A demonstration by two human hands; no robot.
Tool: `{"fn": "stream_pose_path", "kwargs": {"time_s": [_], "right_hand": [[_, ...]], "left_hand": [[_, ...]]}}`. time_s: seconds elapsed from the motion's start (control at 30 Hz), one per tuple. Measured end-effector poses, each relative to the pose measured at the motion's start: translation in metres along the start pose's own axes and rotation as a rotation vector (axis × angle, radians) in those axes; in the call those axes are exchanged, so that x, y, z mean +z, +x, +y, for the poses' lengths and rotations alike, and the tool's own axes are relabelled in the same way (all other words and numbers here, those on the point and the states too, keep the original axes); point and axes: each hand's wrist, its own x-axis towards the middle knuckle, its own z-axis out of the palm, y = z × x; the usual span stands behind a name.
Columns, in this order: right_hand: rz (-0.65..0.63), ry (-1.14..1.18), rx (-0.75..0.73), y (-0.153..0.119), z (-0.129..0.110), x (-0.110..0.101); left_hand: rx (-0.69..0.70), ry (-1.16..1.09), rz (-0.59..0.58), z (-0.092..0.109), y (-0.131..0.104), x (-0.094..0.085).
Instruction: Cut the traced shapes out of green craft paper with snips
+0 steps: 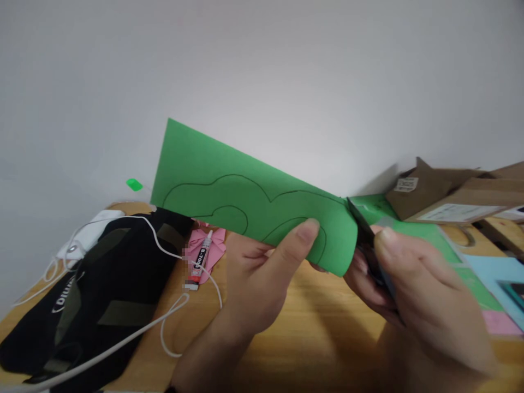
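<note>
My left hand [262,278] holds a folded sheet of green paper [229,191] by its lower edge, thumb pressed on the front. A curved outline is drawn on the paper in black pen. My right hand [413,284] grips black scissors [362,232], whose blades meet the paper's right edge. The sheet is raised above the wooden table [311,338] and tilts down to the right.
A black bag [94,300] with a white cable [164,322] lies at the left. A glue tube [200,262] rests on pink paper [215,245]. Brown paper bags [446,191] stand at the back right, with green, blue and pink sheets [487,273] beside them.
</note>
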Motion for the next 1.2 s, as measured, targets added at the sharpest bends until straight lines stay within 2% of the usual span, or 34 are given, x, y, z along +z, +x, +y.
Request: {"fn": "stream_pose_path", "kwargs": {"time_s": [0.37, 0.57, 0.77, 1.2], "right_hand": [[-0.028, 0.042, 0.069, -0.001, -0.001, -0.003], [-0.033, 0.02, 0.057, 0.0, -0.001, -0.004], [-0.037, -0.053, 0.024, 0.003, -0.002, -0.007], [-0.05, -0.149, -0.004, 0.004, -0.006, -0.008]], "left_hand": [[-0.016, 0.026, -0.042, -0.001, 0.002, -0.007], [0.026, -0.049, -0.063, 0.0, 0.005, -0.006], [-0.002, 0.013, -0.057, 0.001, 0.006, -0.007], [0.044, -0.091, -0.087, 0.0, 0.007, -0.011]]}}
